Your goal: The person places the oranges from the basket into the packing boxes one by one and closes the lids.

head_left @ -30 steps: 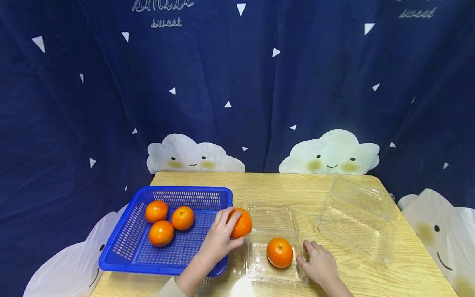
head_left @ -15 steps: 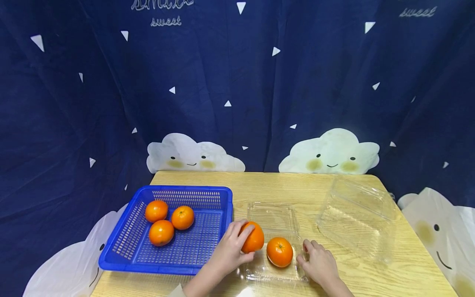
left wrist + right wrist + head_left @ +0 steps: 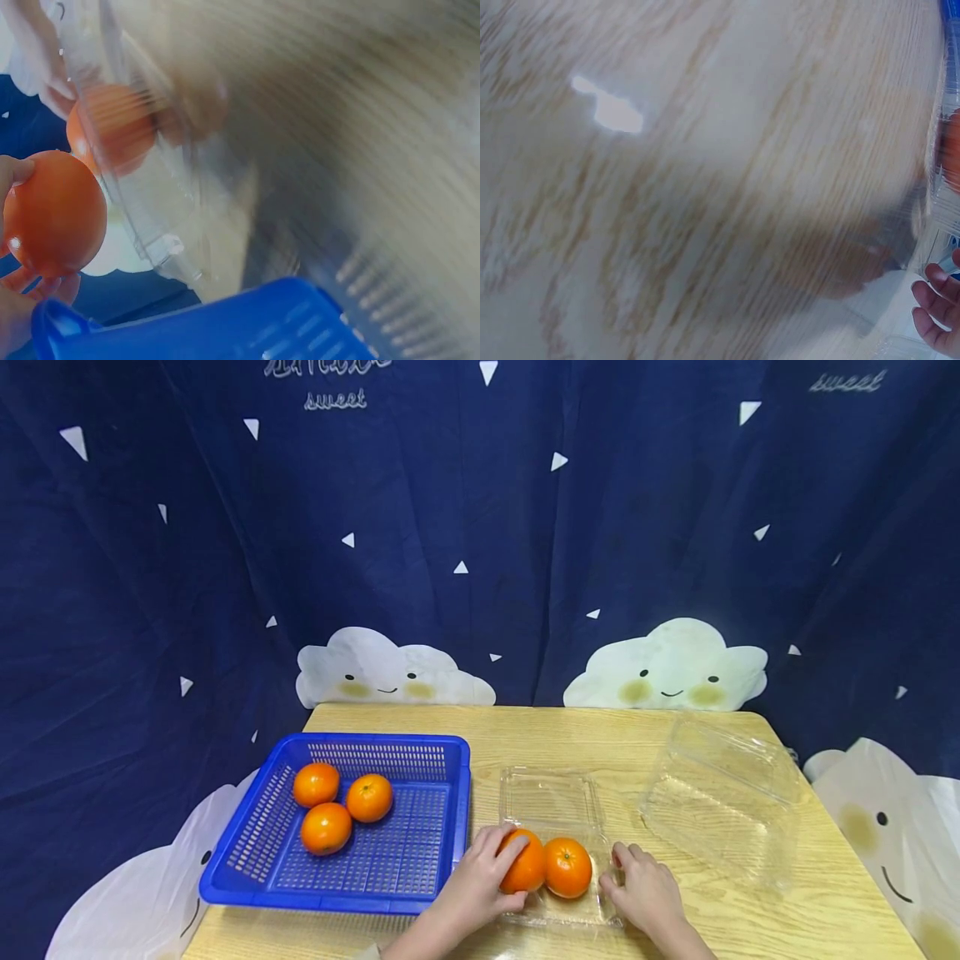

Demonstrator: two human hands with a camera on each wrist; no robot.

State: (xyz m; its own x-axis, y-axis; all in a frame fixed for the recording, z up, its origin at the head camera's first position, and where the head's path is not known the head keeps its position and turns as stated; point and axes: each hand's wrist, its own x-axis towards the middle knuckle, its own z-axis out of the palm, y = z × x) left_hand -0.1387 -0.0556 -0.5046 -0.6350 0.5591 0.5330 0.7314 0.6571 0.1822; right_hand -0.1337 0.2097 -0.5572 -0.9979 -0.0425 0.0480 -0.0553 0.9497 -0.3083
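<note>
— What is being held at this moment?
— A glossy round orange (image 3: 527,862) is clasped by the left hand (image 3: 476,877), with the fingers and thumb curled around it. It is located in the lower centre of the frame, at the left part of a clear plastic hinged container (image 3: 555,793), just beside a second round orange (image 3: 568,867).
— And by the right hand (image 3: 648,893)?
— Its fingers are placed at the right edge of the container; whether this edge is pinched cannot be told.
— Which step is in hand, then?
— It can be judged that the clasped orange is being set into the container. Whether it is supported by the base cannot be seen.
— What is called for by the next move?
— Probably a gentle loosening of the left hand, so that the neighbour is not pushed. Three more oranges (image 3: 326,828) are contained in the blue plastic basket (image 3: 322,902), left of centre.
</note>
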